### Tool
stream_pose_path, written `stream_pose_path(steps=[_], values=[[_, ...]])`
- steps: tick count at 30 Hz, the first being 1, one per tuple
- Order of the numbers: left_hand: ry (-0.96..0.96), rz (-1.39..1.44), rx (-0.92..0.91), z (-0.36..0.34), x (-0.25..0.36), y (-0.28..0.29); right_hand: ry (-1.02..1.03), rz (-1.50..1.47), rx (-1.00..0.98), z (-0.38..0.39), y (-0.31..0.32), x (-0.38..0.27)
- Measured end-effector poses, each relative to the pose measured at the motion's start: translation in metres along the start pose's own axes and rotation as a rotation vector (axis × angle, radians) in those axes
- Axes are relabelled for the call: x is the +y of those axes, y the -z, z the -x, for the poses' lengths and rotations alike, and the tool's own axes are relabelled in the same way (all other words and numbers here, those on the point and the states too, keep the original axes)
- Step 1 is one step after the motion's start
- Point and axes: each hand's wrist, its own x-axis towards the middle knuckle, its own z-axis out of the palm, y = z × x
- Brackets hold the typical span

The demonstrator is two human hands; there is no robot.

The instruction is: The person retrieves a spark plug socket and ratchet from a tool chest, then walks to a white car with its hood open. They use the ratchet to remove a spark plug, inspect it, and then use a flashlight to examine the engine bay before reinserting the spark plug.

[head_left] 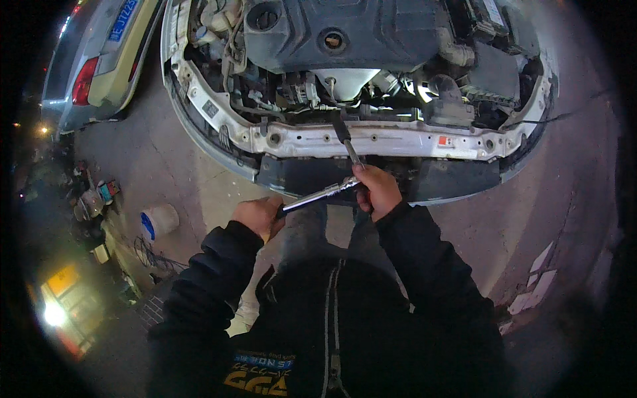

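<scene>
One chrome wrench [318, 197], central, handle in left hand [259, 215] at nine o'clock; right hand [383, 189] at three pinches black-ended rod [342, 129]; engine bay [302, 136] at twelve is open, cover [395, 43] fitted, tools apparently unapplied.

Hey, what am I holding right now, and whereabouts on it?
Your left hand grips a silver ratchet-like tool by its dark end. Your right hand holds a dark-tipped metal rod by its near end. Whether they join is unclear.

Downward fisheye from head height
</scene>
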Motion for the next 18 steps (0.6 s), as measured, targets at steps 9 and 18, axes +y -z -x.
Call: stream_pose_path(steps=[9, 18], values=[[-0.133, -0.328, -0.103, -0.094, -0.093, 0.073, -0.126, -0.163, 0.168, -0.109, -0.06, 0.002], [-0.232, -0.584, -0.345, -0.203, -0.141, 0.123, -0.094, -0.378, 0.264, -0.16, -0.091, -0.013]])
